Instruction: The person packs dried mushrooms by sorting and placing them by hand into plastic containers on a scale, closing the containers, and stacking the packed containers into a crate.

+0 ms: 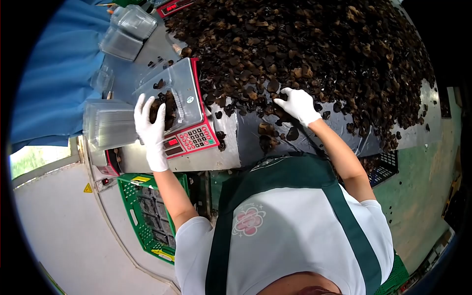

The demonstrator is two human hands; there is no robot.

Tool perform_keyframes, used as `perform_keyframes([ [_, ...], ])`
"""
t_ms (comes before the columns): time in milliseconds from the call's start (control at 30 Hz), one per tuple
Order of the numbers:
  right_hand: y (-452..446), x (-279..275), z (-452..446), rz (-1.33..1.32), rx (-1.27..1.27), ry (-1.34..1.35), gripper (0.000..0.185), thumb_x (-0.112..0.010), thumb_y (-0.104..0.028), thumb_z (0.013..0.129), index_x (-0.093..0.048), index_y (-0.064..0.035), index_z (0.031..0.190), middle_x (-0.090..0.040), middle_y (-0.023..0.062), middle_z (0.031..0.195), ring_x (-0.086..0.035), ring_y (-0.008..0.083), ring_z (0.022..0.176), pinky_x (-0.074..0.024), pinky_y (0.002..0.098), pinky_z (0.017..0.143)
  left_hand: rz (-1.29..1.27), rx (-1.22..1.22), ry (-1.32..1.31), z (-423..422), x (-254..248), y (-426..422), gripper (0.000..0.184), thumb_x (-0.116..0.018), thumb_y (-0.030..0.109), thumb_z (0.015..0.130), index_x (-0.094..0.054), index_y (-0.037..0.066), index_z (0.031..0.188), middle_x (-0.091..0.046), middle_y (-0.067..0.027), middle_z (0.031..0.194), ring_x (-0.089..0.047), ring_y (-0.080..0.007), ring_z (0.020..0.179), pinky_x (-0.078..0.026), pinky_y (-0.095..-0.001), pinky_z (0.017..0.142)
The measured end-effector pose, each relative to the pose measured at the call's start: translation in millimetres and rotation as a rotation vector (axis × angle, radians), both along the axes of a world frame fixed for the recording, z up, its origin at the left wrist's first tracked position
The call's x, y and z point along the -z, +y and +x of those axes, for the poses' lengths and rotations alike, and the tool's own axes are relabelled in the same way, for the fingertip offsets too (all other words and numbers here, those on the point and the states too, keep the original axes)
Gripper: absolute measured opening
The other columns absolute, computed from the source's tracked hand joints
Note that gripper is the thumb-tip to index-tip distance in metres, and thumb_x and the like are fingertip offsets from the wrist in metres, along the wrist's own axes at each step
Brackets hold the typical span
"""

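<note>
White gloves cover both hands. My left hand [150, 125] is over a clear plastic box on the red scale [191, 78], its fingers apart beside the dark fungus pieces [170, 108] in the box. The scale's keypad [195, 137] faces me. My right hand [297, 105] rests at the near edge of a large heap of dark brown fungus [305, 44], thumb and fingers bent toward some pieces. Whether a piece is between those fingers is too small to tell.
Stacked clear boxes [110, 124] stand left of the scale, with more clear containers [129, 32] at the back left. A green crate [135, 211] with packed boxes sits below the table's left side. A black crate [386, 169] is at the lower right.
</note>
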State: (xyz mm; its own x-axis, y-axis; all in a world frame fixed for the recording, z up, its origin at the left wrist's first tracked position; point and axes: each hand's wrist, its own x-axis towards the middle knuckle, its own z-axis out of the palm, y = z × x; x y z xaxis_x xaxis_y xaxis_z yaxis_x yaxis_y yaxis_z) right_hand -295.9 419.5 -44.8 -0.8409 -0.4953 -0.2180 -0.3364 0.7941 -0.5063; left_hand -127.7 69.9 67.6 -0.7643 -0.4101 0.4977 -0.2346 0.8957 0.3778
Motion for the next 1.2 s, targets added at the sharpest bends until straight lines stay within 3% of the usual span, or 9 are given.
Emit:
perform_keyframes([
  [200,3.0,9.0,-3.4,-0.284,0.084,-0.235,0.026,-0.062,-0.030,0.081,-0.070,-0.0080,0.093,-0.069,0.0107,0.072,-0.068,0.0218,0.069,-0.0527,0.0327,0.067,0.473,0.406,-0.246,-9.5,31.6,123.4,0.036,-0.073,0.016,0.077,-0.065,0.007,0.111,-0.062,-0.0139,0.115,-0.056,-0.0268,0.114,-0.044,-0.0370,0.099],
  [300,25.5,5.1,0.6,-0.495,0.227,-0.260,0.023,-0.066,-0.025,0.083,-0.070,-0.0063,0.095,-0.066,0.0046,0.063,-0.065,0.0113,0.057,-0.0498,0.0255,0.059,0.262,0.530,-0.707,5.6,89.8,163.4,0.079,-0.078,0.035,0.070,-0.044,0.016,0.138,-0.039,-0.0119,0.145,-0.046,-0.0295,0.126,-0.047,-0.0401,0.096],
  [433,62.2,1.0,-4.5,-0.746,0.393,-0.322,0.017,-0.066,-0.016,0.088,-0.067,-0.0017,0.098,-0.056,-0.0058,0.061,-0.050,0.0020,0.053,-0.0401,0.0187,0.053,0.094,0.656,-0.700,-3.8,115.3,201.7,0.089,-0.080,0.028,0.064,-0.037,0.018,0.141,-0.036,-0.0128,0.141,-0.053,-0.0326,0.107,-0.053,-0.0402,0.082],
  [633,97.1,19.5,-3.8,-0.630,0.462,-0.310,0.023,-0.068,-0.020,0.086,-0.066,-0.0049,0.103,-0.058,-0.0034,0.061,-0.054,0.0054,0.053,-0.0425,0.0222,0.054,0.073,0.771,-0.512,-23.4,142.5,208.1,0.032,-0.071,0.020,0.075,-0.062,0.016,0.105,-0.056,-0.0031,0.111,-0.060,-0.0227,0.096,-0.054,-0.0340,0.071],
  [700,99.3,16.9,2.8,-0.267,0.398,0.092,0.032,-0.070,-0.024,0.082,-0.064,-0.0107,0.110,-0.063,0.0009,0.066,-0.060,0.0146,0.056,-0.0479,0.0282,0.058,0.190,0.755,-0.484,-21.3,143.2,211.4,0.026,-0.070,0.019,0.076,-0.063,0.015,0.101,-0.057,-0.0042,0.108,-0.061,-0.0226,0.096,-0.053,-0.0332,0.071],
  [833,61.8,1.1,14.2,-0.439,0.152,0.455,0.034,-0.073,-0.029,0.077,-0.066,-0.0148,0.107,-0.067,0.0014,0.080,-0.062,0.0196,0.075,-0.0510,0.0322,0.066,0.580,0.657,-0.197,-20.2,141.9,203.3,0.030,-0.064,0.011,0.078,-0.062,0.013,0.108,-0.062,-0.0085,0.110,-0.065,-0.0241,0.093,-0.053,-0.0310,0.070],
  [933,21.9,-3.3,25.7,-0.288,-0.167,0.427,0.032,-0.074,-0.027,0.075,-0.067,-0.0100,0.102,-0.068,0.0034,0.096,-0.060,0.0217,0.086,-0.0497,0.0337,0.075,1.803,0.256,-0.351,-13.5,121.9,187.0,0.051,-0.055,-0.001,0.074,-0.055,0.009,0.124,-0.062,-0.0093,0.113,-0.065,-0.0239,0.097,-0.056,-0.0298,0.068],
  [1033,-14.6,30.5,33.0,-0.086,-0.356,0.563,0.021,-0.070,-0.018,0.069,-0.067,-0.0087,0.088,-0.064,0.0064,0.080,-0.057,0.0245,0.082,-0.0462,0.0364,0.066,2.053,0.248,-0.211,-10.5,115.3,174.4,0.063,-0.051,0.002,0.071,-0.045,0.008,0.134,-0.058,-0.0135,0.120,-0.061,-0.0281,0.107,-0.056,-0.0405,0.082],
  [1200,15.9,10.8,20.9,-0.467,-0.080,0.340,0.013,-0.064,-0.017,0.076,-0.070,-0.0096,0.085,-0.068,0.0066,0.083,-0.062,0.0262,0.083,-0.0513,0.0364,0.075,2.196,0.257,-0.143,-5.8,115.7,165.7,0.054,-0.054,0.010,0.078,-0.048,0.009,0.132,-0.057,-0.0104,0.122,-0.058,-0.0258,0.113,-0.054,-0.0417,0.083],
])
